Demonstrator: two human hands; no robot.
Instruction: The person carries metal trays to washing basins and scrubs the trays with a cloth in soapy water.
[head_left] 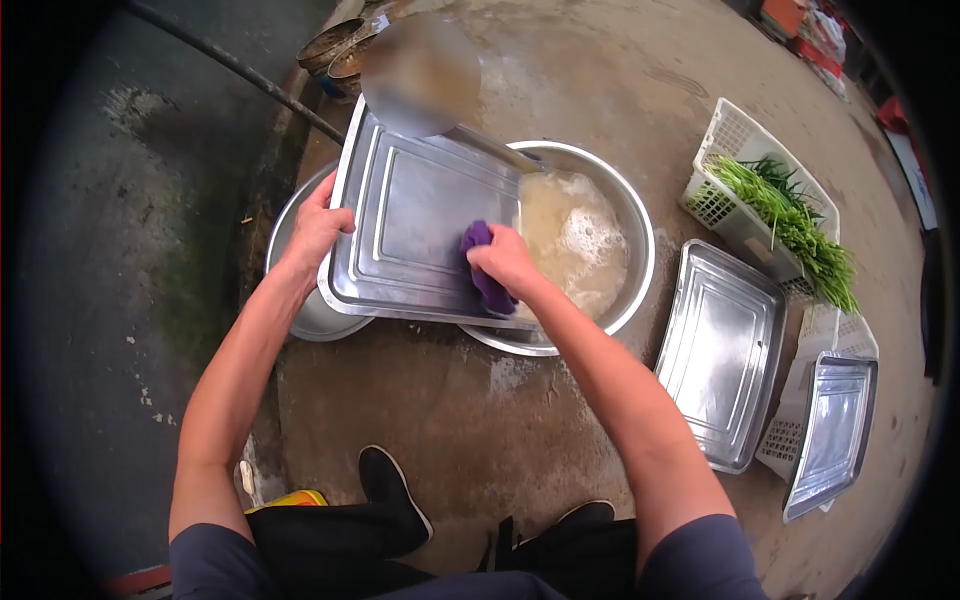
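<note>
My left hand [318, 225] grips the left rim of a rectangular metal tray [420, 205], which is tilted over a large round basin [645, 240]. Bunched in my right hand [503, 262] is a purple cloth [477, 240], pressed to the tray's inner face near its right end. Cloudy, foamy water [575, 235] fills the basin, and the tray's right end reaches over it. A second round basin [325, 320] sits under the tray's left side, mostly hidden by it. A blurred patch covers the tray's far left corner.
On the right, a white plastic basket [715, 205] holds green leafy vegetables [785, 215]. Nearer lie a metal tray [720, 360] and a smaller-looking tray [832, 430] leaning on another white basket [785, 435]. Rusty buckets [330, 45] stand at the back left beside a dark pole [235, 65].
</note>
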